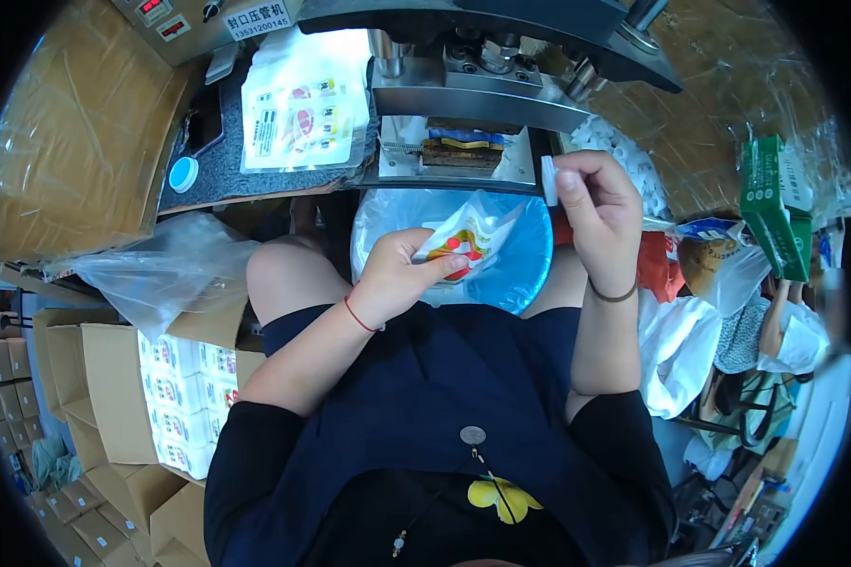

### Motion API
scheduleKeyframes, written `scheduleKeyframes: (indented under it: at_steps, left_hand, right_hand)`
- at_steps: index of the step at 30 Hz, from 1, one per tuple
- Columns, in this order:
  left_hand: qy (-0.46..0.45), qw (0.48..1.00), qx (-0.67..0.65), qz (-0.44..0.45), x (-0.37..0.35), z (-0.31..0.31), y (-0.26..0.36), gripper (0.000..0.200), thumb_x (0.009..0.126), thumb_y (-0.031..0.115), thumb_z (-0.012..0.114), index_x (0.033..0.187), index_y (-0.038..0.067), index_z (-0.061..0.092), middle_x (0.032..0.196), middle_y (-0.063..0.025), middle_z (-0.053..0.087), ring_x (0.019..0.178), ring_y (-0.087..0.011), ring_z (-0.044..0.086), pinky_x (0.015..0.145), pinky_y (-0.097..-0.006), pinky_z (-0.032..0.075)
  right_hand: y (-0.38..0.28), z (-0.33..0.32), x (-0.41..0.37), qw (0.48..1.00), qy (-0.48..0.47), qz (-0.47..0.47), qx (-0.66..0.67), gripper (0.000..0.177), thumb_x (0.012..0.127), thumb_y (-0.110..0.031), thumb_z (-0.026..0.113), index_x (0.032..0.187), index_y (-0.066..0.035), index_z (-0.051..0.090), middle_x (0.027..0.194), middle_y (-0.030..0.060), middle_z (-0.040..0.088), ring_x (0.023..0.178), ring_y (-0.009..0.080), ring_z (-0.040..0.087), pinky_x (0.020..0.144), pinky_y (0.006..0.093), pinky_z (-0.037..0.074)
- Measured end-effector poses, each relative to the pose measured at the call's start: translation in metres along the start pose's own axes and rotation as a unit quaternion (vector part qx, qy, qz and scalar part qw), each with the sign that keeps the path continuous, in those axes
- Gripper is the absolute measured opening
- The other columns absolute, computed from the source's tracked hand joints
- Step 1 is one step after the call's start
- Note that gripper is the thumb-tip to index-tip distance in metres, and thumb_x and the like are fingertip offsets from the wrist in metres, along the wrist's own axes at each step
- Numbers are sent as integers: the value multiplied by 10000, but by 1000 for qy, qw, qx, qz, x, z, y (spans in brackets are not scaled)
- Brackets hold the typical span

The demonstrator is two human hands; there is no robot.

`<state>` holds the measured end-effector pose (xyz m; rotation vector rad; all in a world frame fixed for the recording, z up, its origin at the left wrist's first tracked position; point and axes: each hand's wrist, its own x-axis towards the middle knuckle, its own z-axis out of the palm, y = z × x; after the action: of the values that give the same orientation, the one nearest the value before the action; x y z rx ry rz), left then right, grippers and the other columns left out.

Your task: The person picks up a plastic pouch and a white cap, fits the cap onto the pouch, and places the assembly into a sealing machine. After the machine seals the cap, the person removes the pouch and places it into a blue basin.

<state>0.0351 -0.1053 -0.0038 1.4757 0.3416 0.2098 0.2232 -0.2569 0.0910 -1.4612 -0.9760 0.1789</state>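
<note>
A white printed pouch with red and yellow marks (pixel 471 238) is pinched in my left hand (pixel 402 274), over a round bin lined with blue plastic (pixel 534 269). My right hand (pixel 603 213) holds a small white plastic piece (pixel 549 181) between thumb and fingers, at the right edge of the press bed (pixel 511 172). The press (pixel 492 66) stands just ahead, with blue and yellow strips in its bed. Left of it, a stack of white printed pouches (pixel 307 104) lies on the grey mat (pixel 219 170). A pile of white plastic pieces (pixel 619 151) is behind my right hand.
A round blue-and-white lid (pixel 183 174) and a dark phone (pixel 205 123) are on the mat. An open carton (pixel 118 387) with white packs (pixel 175 402) stands at the lower left. A green box (pixel 773 203) and plastic bags (pixel 676 345) are at the right.
</note>
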Motion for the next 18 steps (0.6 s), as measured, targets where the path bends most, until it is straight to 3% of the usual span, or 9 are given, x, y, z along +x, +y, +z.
scheduleKeyframes:
  at_steps: [4,5,8,10,12,14,15,16,18]
  left_hand:
    - [-26,999,3,-29,-1,11,1,296,930,228,753,1071,-31,737,964,-74,750,857,-92,670,780,-277,541]
    - [-53,996,-43,-53,-2,13,3,311,939,224,746,1112,-33,716,1013,-78,741,901,-100,668,821,-284,542]
    - [-117,974,-158,-114,-3,19,5,349,964,219,721,1198,-35,675,1116,-86,724,986,-119,667,903,-304,543]
    - [-149,958,-198,-147,-4,23,4,344,980,229,698,1204,-31,675,1126,-87,724,981,-127,671,907,-312,545]
    - [-170,947,-222,-160,-2,23,1,335,974,155,685,1248,-34,645,1172,-100,709,1046,-145,667,943,-323,533]
    - [-183,936,-251,-166,1,21,-7,335,966,119,683,1260,-32,635,1176,-104,708,1057,-153,670,950,-328,532]
    - [-170,934,-262,-176,3,19,-9,345,938,60,681,1266,-32,627,1181,-107,707,1060,-162,678,952,-330,533]
    - [-159,933,-271,-176,7,15,-9,345,930,48,682,1261,-33,628,1179,-107,708,1057,-165,681,950,-332,535]
    - [-136,931,-291,-175,15,6,-7,345,914,25,682,1250,-35,632,1174,-109,710,1052,-170,687,945,-335,538]
  right_hand:
    - [1,18,-1,982,-108,-68,-140,159,864,-147,776,936,-32,693,775,70,664,671,161,604,615,286,473]
    - [1,14,1,968,-123,-74,-204,154,878,-172,739,949,-43,695,776,110,653,720,259,622,660,358,490]
    - [6,-5,10,929,-219,-125,-272,160,934,-194,667,966,-39,690,795,116,656,786,311,623,726,408,492]
    - [1,-11,12,919,-288,-86,-254,200,974,-212,601,1032,-40,685,909,142,678,874,345,639,799,436,503]
    - [4,-19,15,926,-295,-93,-218,235,976,-236,596,1069,-40,685,989,159,691,925,361,652,825,444,511]
    - [15,-40,21,885,-197,-39,-420,288,978,-257,580,1144,-49,687,1150,183,685,1011,388,655,864,457,523]
    - [35,-58,23,855,-119,-61,-500,273,963,-237,594,1156,-64,683,1104,187,679,966,389,659,830,456,532]
    - [51,-73,30,801,-81,-24,-592,269,944,-241,615,1151,-82,680,1047,174,675,918,386,667,782,468,543]
    - [80,-96,29,762,-99,14,-640,238,906,-249,661,1081,-88,672,1024,163,662,869,386,676,734,487,549]
